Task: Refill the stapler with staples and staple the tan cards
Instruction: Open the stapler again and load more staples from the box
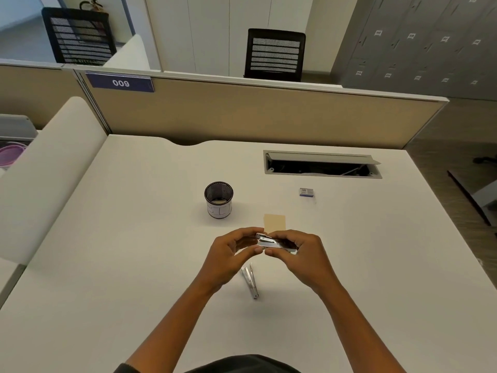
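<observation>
You sit at a white desk (134, 238) fenced by a tan partition (242, 114), with a mesh pen cup (219, 200), a small staple box (306, 192) and an open cable hatch (321, 165) on it. Your left hand (228, 257) and right hand (301, 254) meet above the desk, both pinching the silver stapler (274, 242), just in front of the tan cards (274, 222); a loose metal piece (251, 281) lies below.

A black mesh pen cup (218, 199) stands upright on the white desk (107, 265), left of the frame's centre, and an open cable hatch (321, 164) with its lid tilted up sits in the desk toward the upper right. A tan partition (242, 114) runs across behind the desk with a blue sign (120, 82) reading "009" at its upper left. Beyond it stand two black mesh-backed chairs (274, 53), and grey lockers (419, 41) fill the upper right corner.
</observation>
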A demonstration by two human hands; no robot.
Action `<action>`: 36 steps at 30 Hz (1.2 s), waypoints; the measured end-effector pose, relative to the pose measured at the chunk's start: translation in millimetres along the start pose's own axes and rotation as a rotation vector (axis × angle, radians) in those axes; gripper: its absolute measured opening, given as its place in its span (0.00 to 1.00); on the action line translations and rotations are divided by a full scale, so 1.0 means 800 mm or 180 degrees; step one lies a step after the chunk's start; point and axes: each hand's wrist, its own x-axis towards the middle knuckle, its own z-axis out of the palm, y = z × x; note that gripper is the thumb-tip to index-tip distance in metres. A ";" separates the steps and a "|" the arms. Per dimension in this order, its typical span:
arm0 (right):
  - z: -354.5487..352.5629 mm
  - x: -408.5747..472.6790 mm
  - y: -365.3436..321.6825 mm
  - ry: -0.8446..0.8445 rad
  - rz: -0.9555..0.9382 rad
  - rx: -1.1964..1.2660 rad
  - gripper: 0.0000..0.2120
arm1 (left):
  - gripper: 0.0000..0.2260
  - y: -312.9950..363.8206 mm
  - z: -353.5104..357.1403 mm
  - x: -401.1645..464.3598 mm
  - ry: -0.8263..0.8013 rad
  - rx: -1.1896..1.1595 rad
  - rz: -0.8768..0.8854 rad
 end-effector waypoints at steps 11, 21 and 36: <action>0.008 0.008 -0.010 0.0134 -0.0167 -0.0049 0.15 | 0.16 -0.003 0.009 -0.001 0.0405 0.0095 0.0286; 0.014 0.010 -0.014 0.0214 -0.0240 -0.0166 0.15 | 0.17 -0.006 0.011 0.000 0.0482 0.0434 0.0431; 0.015 0.012 -0.008 0.0171 -0.0266 -0.0259 0.13 | 0.15 -0.006 0.017 0.002 0.0615 0.0744 0.0429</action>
